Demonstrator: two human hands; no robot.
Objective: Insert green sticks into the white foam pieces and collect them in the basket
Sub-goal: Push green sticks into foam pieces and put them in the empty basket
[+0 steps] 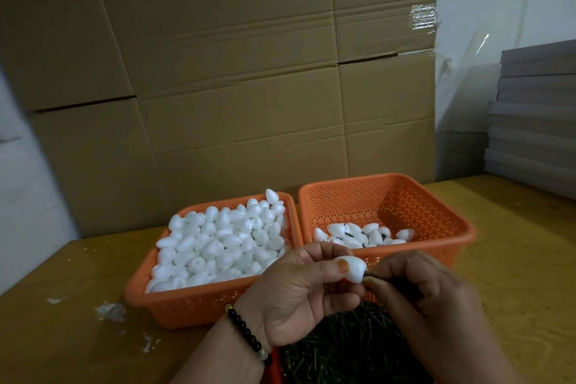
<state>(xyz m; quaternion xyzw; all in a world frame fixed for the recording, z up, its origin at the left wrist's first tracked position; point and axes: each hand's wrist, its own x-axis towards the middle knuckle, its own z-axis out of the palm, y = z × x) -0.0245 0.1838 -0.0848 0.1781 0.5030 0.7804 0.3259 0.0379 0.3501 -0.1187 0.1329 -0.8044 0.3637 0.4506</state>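
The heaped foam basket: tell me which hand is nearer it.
Left. The left hand overlaps the heaped foam basket's near right corner; the right hand sits further right, beyond it.

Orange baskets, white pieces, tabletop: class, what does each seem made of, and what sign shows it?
Orange baskets: moulded plastic, seemingly; perforated walls, slight sheen.
White pieces: likely foam; matte, rounded.
Tabletop: probably plywood; yellowish grain, dull finish.

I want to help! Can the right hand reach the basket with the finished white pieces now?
Probably yes. The right hand sits just in front of the right basket, nothing between them and its top open. But its grip is busy pinching a green stick at the foam piece.
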